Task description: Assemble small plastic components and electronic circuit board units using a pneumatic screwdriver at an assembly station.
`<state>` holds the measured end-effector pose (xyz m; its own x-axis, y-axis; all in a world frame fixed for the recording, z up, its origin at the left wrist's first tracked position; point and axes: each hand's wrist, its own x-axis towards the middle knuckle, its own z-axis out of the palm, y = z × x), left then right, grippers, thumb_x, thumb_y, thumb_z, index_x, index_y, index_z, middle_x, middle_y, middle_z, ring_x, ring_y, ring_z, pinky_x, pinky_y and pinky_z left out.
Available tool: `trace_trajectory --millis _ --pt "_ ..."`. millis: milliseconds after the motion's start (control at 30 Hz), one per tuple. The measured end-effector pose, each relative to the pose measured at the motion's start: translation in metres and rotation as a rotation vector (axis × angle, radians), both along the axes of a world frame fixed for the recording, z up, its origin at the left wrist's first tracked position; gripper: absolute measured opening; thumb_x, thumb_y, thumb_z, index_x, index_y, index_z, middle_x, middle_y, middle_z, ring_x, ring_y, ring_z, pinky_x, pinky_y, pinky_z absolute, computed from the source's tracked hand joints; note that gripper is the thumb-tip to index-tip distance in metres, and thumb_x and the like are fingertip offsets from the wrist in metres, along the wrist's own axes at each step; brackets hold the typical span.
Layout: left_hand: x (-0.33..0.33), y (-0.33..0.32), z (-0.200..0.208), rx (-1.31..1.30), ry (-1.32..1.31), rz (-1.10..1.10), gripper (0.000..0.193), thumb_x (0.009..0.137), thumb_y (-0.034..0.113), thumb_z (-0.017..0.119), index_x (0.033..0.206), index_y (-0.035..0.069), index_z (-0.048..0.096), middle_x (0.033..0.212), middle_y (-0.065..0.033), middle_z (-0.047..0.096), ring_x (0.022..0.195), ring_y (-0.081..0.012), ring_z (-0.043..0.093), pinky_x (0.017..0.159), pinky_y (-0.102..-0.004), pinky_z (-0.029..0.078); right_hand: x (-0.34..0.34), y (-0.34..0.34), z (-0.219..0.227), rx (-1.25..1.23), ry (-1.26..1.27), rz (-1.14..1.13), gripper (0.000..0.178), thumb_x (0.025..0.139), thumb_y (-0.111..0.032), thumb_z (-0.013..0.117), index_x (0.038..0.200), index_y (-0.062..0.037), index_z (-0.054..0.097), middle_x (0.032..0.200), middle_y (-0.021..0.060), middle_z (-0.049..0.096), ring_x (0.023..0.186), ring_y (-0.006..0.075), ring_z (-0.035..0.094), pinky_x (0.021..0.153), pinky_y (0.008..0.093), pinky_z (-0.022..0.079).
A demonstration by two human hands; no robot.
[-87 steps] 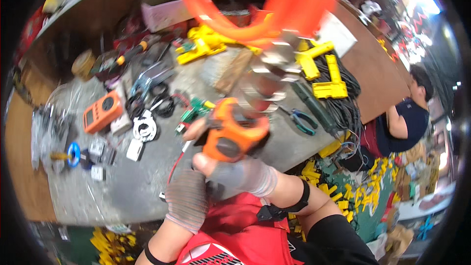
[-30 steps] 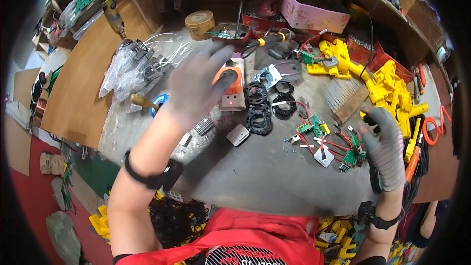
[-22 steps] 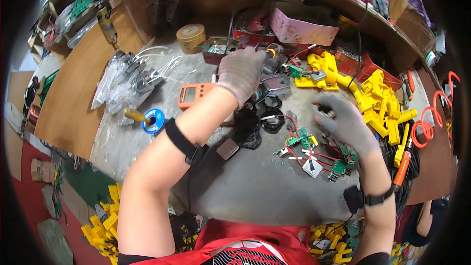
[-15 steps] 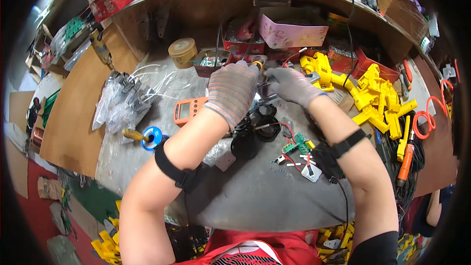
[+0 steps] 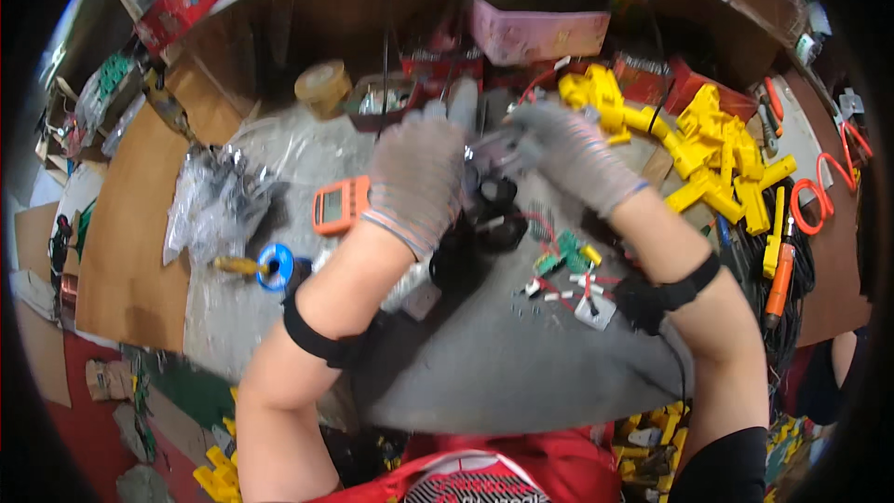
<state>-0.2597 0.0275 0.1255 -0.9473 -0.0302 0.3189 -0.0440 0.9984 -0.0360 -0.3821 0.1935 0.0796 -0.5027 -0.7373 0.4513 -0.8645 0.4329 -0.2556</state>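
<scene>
My left hand (image 5: 419, 172), in a grey striped glove, is over the middle of the bench, one finger stretched forward and the others bent. My right hand (image 5: 582, 158), gloved alike, has its fingers curled in beside it. Both close round a dark, shiny piece between them that is blurred and mostly covered. Just below the hands lie round black parts (image 5: 503, 225). Right of these sits a green circuit board (image 5: 564, 253) with red wires and a pale metal plate (image 5: 594, 312). An orange multimeter (image 5: 341, 206) lies beside my left wrist.
At left are a bagged bundle of metal parts (image 5: 214, 205) and a blue solder spool (image 5: 277, 267). Yellow plastic housings (image 5: 712, 149) pile up at right near an orange tool (image 5: 778, 289). A pink box (image 5: 540, 33) and a round tan container (image 5: 322, 90) stand at the back.
The view has shifted a little. My right hand has come nearer towards me, its fingers now lower beside the left hand. The yellow-ringed piece at my left fingertips no longer shows.
</scene>
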Motion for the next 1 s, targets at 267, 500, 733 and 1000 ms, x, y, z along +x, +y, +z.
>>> trace_trajectory --millis 267,500,733,1000 --pt "0.134 -0.052 0.011 0.087 0.327 -0.072 0.037 0.072 0.008 0.074 0.107 0.010 0.065 0.101 -0.0109 0.065 0.089 -0.0306 0.062 0.077 -0.0386 0.049 0.092 0.104 0.048 0.173 -0.418 -0.153 0.022 0.080 -0.010 0.062 0.100 -0.0001 0.064 0.091 0.0181 0.064 0.087 0.0335 0.063 0.079 0.0379 0.049" --pt "0.187 -0.066 -0.047 0.240 -0.017 0.148 0.040 0.067 0.008 0.075 0.106 0.008 0.064 0.105 -0.0112 0.063 0.099 -0.0291 0.061 0.086 -0.0394 0.048 0.134 0.119 0.051 0.167 -0.522 -0.231 0.023 0.080 -0.008 0.061 0.100 0.0027 0.063 0.090 0.0204 0.061 0.084 0.0356 0.061 0.079 0.0376 0.048" --pt "0.158 -0.056 -0.052 -0.135 -0.124 0.006 0.035 0.070 0.008 0.069 0.105 0.012 0.063 0.097 -0.0136 0.060 0.093 -0.0338 0.060 0.079 -0.0429 0.049 0.159 0.114 0.057 0.232 -0.527 -0.150 0.023 0.081 -0.008 0.060 0.103 -0.0005 0.063 0.091 0.0200 0.061 0.086 0.0386 0.059 0.077 0.0425 0.047" --pt "0.148 -0.056 -0.047 -0.232 -0.420 0.074 0.046 0.069 -0.003 0.066 0.111 0.014 0.059 0.098 -0.0150 0.058 0.092 -0.0333 0.062 0.073 -0.0418 0.050 0.186 0.038 0.021 0.255 -0.291 0.206 0.028 0.078 -0.004 0.058 0.106 -0.0084 0.061 0.100 0.0129 0.055 0.094 0.0314 0.058 0.071 0.0418 0.053"
